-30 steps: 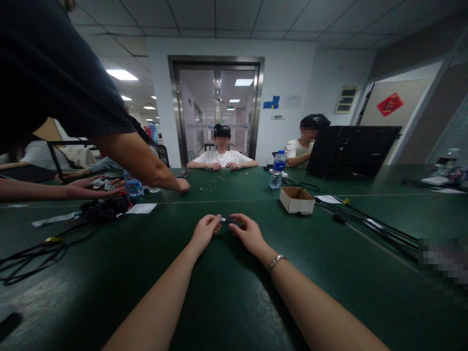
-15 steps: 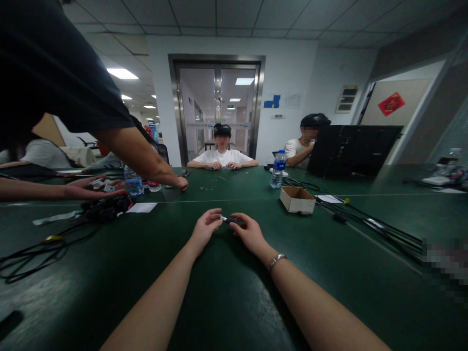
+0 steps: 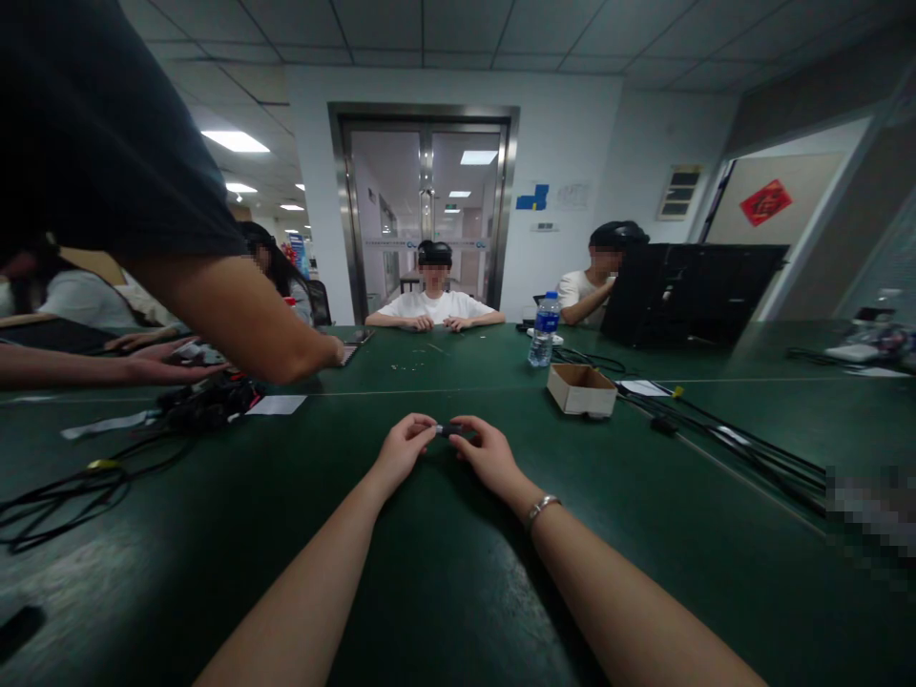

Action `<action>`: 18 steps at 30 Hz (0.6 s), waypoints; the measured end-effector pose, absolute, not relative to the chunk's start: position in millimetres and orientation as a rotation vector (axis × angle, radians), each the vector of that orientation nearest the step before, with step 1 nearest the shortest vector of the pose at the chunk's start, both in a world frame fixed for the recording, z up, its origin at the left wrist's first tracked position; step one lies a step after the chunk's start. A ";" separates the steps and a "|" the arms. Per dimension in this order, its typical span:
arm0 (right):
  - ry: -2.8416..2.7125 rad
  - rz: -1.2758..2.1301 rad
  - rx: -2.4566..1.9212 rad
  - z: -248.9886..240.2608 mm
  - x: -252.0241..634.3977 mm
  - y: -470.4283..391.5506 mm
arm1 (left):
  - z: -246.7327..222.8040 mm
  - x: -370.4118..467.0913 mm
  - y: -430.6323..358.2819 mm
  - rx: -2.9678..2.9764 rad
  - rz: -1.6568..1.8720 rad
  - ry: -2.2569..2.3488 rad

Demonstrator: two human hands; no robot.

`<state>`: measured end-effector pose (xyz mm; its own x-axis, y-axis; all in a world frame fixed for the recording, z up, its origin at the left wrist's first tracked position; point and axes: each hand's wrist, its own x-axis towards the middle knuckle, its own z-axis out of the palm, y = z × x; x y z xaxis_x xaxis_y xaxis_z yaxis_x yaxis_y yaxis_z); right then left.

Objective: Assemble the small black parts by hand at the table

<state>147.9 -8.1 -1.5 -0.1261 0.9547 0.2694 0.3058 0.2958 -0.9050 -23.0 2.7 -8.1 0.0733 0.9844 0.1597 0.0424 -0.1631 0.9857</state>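
Between my two hands is a small dark object [image 3: 449, 430] with a silvery end toward the left. My left hand [image 3: 407, 448] pinches the silvery end between thumb and fingers. The dark end is gripped by the fingertips of my right hand [image 3: 488, 452], whose wrist wears a metal band. Both hands are just above the green table [image 3: 444, 592], close together. What exactly the small object is, I cannot make out.
An open cardboard box [image 3: 582, 391] and a water bottle [image 3: 545, 330] stand right of centre. Black cables [image 3: 744, 448] run along the right. At the left are more cables [image 3: 72, 487], a white paper [image 3: 278, 405] and another person's reaching arm [image 3: 236, 315]. People sit across the table.
The other person's reaching arm has drawn back to the left and now covers the bottle there. My hands have hardly moved; my left fingers sit slightly closer to the dark part.
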 end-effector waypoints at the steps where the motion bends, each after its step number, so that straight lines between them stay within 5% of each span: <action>1: -1.630 0.872 -1.172 -1.4 148.0 -8.1 | -7.3 -23.2 1.7 1.390 1.252 1.107; 18: -1.646 0.880 -1.173 -0.7 148.9 -8.4 | -5.5 -21.0 2.4 1.443 1.178 1.193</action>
